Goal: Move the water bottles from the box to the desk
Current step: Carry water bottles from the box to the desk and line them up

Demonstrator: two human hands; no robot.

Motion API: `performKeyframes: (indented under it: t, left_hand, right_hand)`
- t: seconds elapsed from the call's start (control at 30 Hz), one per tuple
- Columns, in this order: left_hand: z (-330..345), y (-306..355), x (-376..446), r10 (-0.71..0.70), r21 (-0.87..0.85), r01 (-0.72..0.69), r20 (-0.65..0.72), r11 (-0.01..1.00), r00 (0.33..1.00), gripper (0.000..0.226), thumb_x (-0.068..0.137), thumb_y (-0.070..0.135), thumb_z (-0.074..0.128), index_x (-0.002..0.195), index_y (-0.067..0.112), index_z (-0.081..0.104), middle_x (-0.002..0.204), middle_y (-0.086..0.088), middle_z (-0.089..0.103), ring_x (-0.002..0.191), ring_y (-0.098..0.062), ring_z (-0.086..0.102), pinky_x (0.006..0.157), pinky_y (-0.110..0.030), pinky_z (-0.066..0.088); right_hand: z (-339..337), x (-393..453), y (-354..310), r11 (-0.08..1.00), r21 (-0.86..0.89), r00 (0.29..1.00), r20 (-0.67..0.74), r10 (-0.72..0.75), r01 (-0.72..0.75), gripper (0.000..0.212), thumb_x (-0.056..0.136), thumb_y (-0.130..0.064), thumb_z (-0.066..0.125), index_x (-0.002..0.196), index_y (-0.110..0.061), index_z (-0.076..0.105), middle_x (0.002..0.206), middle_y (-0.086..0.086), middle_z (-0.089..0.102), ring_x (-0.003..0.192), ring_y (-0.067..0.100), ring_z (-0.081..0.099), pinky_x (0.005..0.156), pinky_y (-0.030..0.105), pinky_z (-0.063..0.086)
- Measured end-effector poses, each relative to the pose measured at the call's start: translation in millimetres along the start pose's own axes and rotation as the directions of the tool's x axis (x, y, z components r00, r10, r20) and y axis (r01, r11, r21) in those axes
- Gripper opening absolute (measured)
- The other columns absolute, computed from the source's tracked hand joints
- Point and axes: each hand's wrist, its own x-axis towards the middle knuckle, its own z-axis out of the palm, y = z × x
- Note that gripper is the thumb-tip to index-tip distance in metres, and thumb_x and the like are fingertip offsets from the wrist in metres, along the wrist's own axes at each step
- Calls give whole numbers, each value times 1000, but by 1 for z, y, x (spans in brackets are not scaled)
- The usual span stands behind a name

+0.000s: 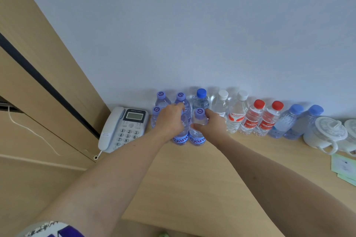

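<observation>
Two clear water bottles with purple caps and blue labels stand side by side on the wooden desk (192,175). My left hand (170,120) is wrapped around the left bottle (182,136), covering its cap. Around the neck of the right bottle (197,134) my right hand (212,124) is closed, just below the cap. Behind them, several more purple-capped bottles (161,100) stand against the wall. The box is out of view.
A row of bottles runs right along the wall: one blue-capped (201,98), two white-capped (237,113), two red-capped (260,119), two pale blue (294,121). A white telephone (123,129) sits left of the bottles. White lidded cups (325,132) and paper cards (343,167) lie at right.
</observation>
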Motion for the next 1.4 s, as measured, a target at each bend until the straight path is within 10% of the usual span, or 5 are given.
performKeyframes:
  t: [0.67, 1.4]
  left_hand:
    - [-4, 20, -16, 464, 89, -458, -64, 885, 884, 47, 85, 31, 72, 126, 9, 62, 131, -12, 54, 124, -35, 48, 93, -42, 44]
    - [115, 330, -286, 892, -41, -940, 332, 340, 308, 67, 92, 52, 61, 149, 23, 45, 159, -11, 37, 143, -30, 34, 115, -42, 32]
  right_hand:
    - [-24, -97, -4, 882, -359, 935, -285, 210, -307, 87, 80, -42, 82, 155, -25, 40, 149, 4, 53, 135, 26, 46, 106, 41, 44]
    - [-156, -483, 131, 606, 129, 357, -705, 613, -785, 94, 79, -54, 78, 157, -33, 31, 157, 2, 41, 144, 31, 33, 111, 45, 36]
